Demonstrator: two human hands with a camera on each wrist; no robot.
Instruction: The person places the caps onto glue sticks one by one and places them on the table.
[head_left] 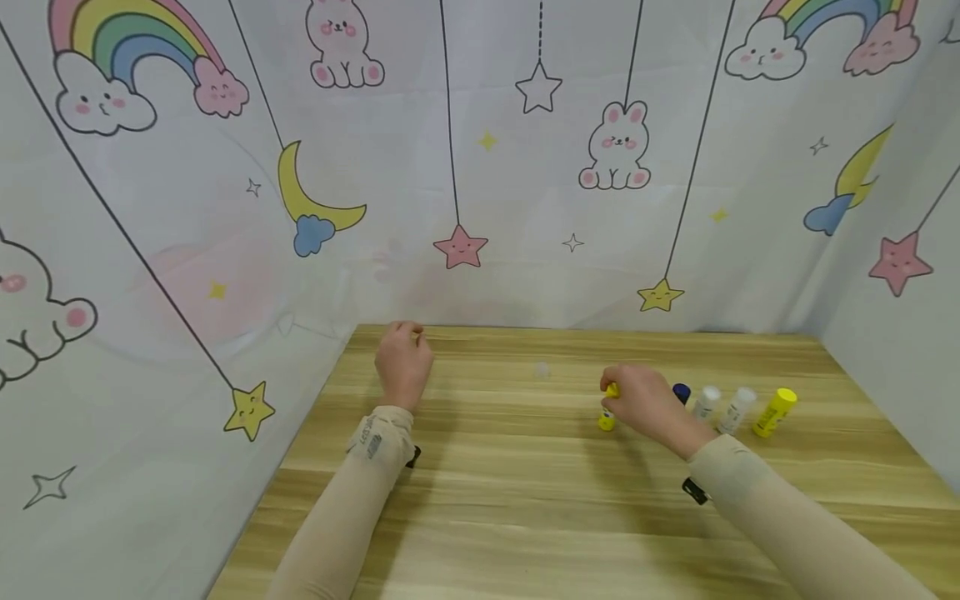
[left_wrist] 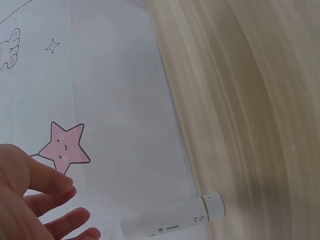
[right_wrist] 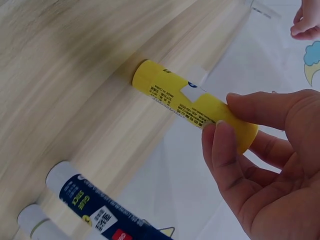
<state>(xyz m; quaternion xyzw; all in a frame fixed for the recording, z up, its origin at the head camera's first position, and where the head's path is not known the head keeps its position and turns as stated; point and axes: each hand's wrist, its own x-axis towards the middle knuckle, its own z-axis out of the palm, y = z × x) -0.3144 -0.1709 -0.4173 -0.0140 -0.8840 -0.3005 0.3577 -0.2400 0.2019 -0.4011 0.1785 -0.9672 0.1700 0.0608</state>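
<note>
My right hand [head_left: 641, 404] grips a yellow glue stick [right_wrist: 175, 95] near its upper end, thumb on one side and fingers on the other. It stands upright, its lower end at the wooden table. A dark blue glue stick with a white end [right_wrist: 100, 205] stands close beside that hand, partly covered by it in the head view. Over the far left of the table, my left hand [head_left: 405, 362] holds nothing, its fingers loosely bent. A white glue stick [left_wrist: 175, 219] stands near it in the left wrist view, hidden behind the hand in the head view.
Right of my right hand stand two white glue sticks [head_left: 707, 403] and another yellow glue stick [head_left: 776, 412], in a row. A small pale translucent piece [head_left: 542, 369] lies between the hands, toward the back. Printed cloth [head_left: 510, 275] hangs behind the wooden table [head_left: 495, 500] and along its sides.
</note>
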